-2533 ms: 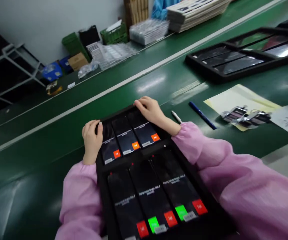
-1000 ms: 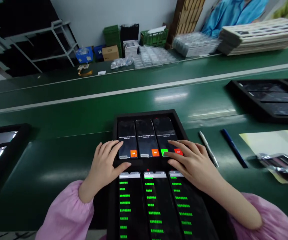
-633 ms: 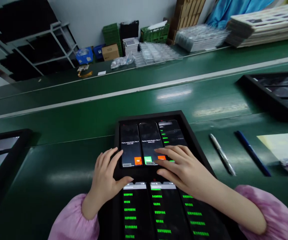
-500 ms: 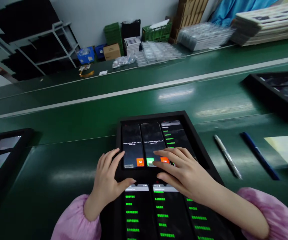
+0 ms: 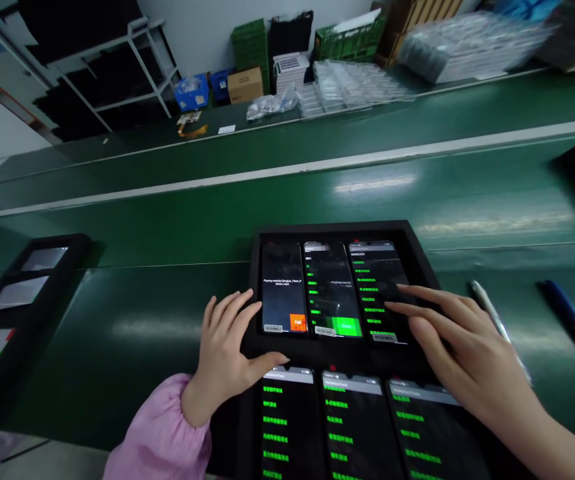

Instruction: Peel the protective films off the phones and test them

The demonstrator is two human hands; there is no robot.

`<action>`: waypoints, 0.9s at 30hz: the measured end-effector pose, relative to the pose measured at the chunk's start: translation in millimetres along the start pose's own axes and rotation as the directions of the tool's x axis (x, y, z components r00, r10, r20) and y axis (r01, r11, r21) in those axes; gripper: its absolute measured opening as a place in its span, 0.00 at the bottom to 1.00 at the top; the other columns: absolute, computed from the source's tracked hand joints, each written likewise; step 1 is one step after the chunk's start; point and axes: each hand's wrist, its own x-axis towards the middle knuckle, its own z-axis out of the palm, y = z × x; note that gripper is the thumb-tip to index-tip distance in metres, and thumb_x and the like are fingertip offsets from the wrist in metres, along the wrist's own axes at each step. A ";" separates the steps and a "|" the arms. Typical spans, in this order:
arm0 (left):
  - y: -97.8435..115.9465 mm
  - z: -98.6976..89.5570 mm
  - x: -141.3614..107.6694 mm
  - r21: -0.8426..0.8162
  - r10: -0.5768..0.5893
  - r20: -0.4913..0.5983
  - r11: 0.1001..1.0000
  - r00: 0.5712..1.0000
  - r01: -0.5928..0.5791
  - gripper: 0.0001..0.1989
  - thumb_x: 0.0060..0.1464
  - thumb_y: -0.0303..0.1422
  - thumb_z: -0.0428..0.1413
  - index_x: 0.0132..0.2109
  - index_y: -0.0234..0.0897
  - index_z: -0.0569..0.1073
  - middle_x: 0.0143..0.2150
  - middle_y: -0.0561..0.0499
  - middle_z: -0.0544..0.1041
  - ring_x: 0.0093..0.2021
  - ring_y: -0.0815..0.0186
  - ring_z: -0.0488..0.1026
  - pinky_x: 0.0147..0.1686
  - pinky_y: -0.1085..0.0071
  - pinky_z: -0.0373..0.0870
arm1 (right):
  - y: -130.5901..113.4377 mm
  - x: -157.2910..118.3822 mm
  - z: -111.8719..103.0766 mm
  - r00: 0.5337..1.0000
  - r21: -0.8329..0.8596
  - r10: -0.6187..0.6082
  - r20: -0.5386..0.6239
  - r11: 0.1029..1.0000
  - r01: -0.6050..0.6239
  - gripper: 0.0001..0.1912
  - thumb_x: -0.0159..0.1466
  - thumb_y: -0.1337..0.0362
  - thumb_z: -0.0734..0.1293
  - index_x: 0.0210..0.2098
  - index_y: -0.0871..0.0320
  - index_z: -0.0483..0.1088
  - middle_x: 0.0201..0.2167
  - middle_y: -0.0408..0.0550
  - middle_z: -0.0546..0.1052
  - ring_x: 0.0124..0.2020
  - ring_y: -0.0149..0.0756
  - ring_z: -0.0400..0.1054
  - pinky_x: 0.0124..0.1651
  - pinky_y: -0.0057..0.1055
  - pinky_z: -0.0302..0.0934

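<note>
A black tray (image 5: 337, 229) holds two rows of lit smartphones. My left hand (image 5: 230, 343) rests at the tray's left edge, fingers spread, thumb by the lower left phone (image 5: 287, 420). It is nearest to the upper left phone (image 5: 283, 300), which shows a melody message and an orange Fail button. The upper middle phone (image 5: 331, 290) shows a green button and a half-faded screen. My right hand (image 5: 467, 347) is open over the upper right phone (image 5: 374, 283), which lists green text lines; whether its fingertips touch the glass I cannot tell. Nothing is held in either hand.
A silver pen (image 5: 492, 313) and a blue pen (image 5: 570, 317) lie to the right. Another black tray (image 5: 80, 247) with flat pieces stands at left. Across the green bench (image 5: 167, 220) are clear plastic trays (image 5: 352, 87), a cardboard box (image 5: 245, 85) and green crates (image 5: 350, 43).
My right hand has moved right, from the upper middle phone to the upper right one. The middle phone's melody screen is giving way to a green list. My left hand stays at the tray edge.
</note>
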 end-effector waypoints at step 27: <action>13.3 -34.2 -19.5 -0.006 0.162 0.032 0.987 0.986 -0.162 0.30 0.72 0.55 0.48 0.71 0.45 0.70 0.66 0.39 0.72 0.65 0.46 0.70 0.75 0.38 0.49 | -24.8 -41.6 -43.6 0.985 0.196 -0.110 0.136 0.977 0.082 0.16 0.77 0.58 0.60 0.46 0.49 0.81 0.53 0.49 0.82 0.54 0.49 0.75 0.55 0.49 0.67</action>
